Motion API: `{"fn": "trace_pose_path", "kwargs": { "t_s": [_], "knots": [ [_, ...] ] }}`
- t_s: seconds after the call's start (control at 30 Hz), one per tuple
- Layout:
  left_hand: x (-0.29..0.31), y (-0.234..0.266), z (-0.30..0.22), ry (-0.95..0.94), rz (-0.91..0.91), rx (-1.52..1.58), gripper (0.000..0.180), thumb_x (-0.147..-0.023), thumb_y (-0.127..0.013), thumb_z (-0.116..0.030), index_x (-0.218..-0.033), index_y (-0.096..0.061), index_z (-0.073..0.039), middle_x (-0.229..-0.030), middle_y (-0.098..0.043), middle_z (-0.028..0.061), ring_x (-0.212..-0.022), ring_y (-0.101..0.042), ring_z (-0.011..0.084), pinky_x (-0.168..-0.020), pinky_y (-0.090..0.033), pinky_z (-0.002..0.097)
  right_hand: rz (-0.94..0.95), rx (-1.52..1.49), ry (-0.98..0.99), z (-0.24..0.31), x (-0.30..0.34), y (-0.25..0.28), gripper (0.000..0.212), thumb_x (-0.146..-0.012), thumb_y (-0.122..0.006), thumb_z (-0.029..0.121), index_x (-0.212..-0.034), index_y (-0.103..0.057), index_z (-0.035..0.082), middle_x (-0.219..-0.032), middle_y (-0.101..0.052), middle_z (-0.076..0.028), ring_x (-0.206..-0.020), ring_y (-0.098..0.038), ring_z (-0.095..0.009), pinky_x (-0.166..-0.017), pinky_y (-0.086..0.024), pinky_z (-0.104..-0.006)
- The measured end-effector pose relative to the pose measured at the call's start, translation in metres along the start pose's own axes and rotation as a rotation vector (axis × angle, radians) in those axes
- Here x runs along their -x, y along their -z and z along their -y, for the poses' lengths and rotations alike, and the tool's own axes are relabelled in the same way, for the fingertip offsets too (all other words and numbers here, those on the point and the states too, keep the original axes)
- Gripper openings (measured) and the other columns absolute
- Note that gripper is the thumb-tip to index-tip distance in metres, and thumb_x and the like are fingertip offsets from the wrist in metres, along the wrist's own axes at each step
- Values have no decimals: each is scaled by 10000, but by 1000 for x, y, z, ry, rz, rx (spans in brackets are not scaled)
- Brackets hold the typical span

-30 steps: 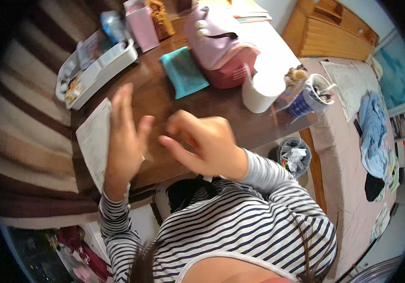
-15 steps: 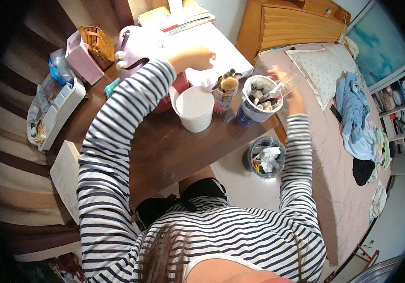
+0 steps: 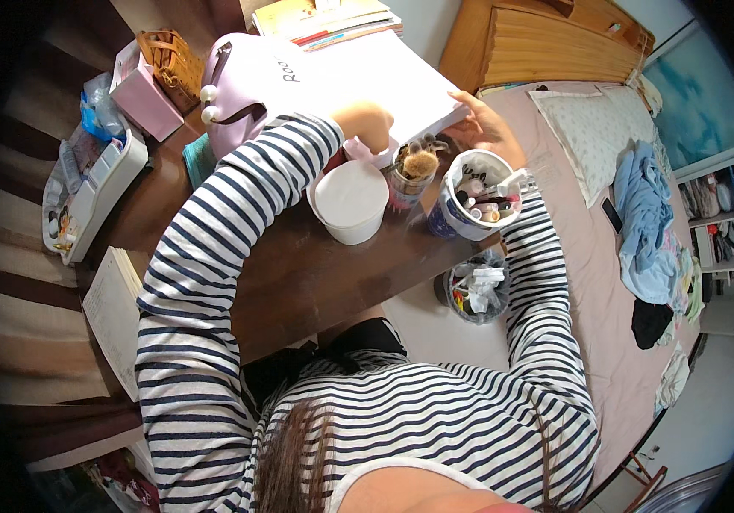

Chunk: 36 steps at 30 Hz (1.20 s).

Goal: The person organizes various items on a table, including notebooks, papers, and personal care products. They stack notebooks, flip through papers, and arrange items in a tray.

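At the left, a white tray (image 3: 98,201) of small things sits on the brown desk (image 3: 299,291), and below it is a book (image 3: 111,321) with lines of writing too small to read. Next comes a lilac bag (image 3: 234,107); big dark letters show in the bright patch beside it, but I cannot tell what they are printed on. The left hand (image 3: 369,126) is at the near edge of a big white flat thing (image 3: 375,73), behind a white pot (image 3: 350,205). Its fingers are bent, and I cannot tell if they grip anything. To the right, a jar of brushes (image 3: 414,167) stands near the right hand (image 3: 488,132), which is partly open with its fingers on the right corner of the white flat thing. A blue and white tub (image 3: 474,201) is in front of that wrist. So both hands seem to be in place at the white flat thing, which lies on the desk, and I cannot tell if it is lifted at all or how much is left to do
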<state>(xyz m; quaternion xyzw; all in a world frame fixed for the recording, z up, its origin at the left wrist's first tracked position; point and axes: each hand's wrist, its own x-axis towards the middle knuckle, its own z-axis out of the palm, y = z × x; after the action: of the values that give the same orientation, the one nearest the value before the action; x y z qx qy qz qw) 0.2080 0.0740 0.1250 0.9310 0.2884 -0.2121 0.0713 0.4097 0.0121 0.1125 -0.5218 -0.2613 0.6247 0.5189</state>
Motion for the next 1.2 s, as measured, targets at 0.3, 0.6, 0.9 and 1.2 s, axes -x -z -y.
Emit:
{"fn": "trace_pose_path", "kwargs": {
  "t_s": [0.3, 0.6, 0.9, 1.2],
  "knots": [
    [4, 9, -7, 60, -1, 16, 283, -726, -581, -216, -836, -714, 8, -818, -680, 195, -727, -660, 323, -641, -509, 418, 219, -254, 62, -41, -10, 2, 616, -798, -704, 317, -1272, -447, 19, -1195, -559, -153, -1065, -554, -297, -929, -448, -452],
    [7, 3, -7, 90, -85, -61, 271, -764, -590, -235, -868, -725, -24, -841, -687, 177, -767, -656, 318, -697, -512, 426, -54, -67, 56, -79, -47, 6, 369, -797, -704, 193, -1084, -546, 25, -932, -627, -124, -817, -632, -219, -708, -543, -376],
    [116, 72, -2, 110, -647, 118, 404, -819, -465, -16, -1213, -529, -82, -989, -641, 211, -800, -638, 299, -717, -495, 400, 9, -217, 152, -17, -15, -7, 383, -833, -573, 106, -1171, -478, -46, -1033, -605, -154, -849, -650, -274, -648, -588, -348],
    [189, 34, 53, 99, -887, 427, 354, -938, -477, -189, -1255, -501, -33, -1089, -628, 177, -1014, -612, 261, -897, -468, 328, 54, -164, 586, 104, 47, 51, 459, -803, -638, 62, -1203, -442, -50, -1142, -553, -199, -1001, -606, -295, -778, -594, -417]
  ]
}}
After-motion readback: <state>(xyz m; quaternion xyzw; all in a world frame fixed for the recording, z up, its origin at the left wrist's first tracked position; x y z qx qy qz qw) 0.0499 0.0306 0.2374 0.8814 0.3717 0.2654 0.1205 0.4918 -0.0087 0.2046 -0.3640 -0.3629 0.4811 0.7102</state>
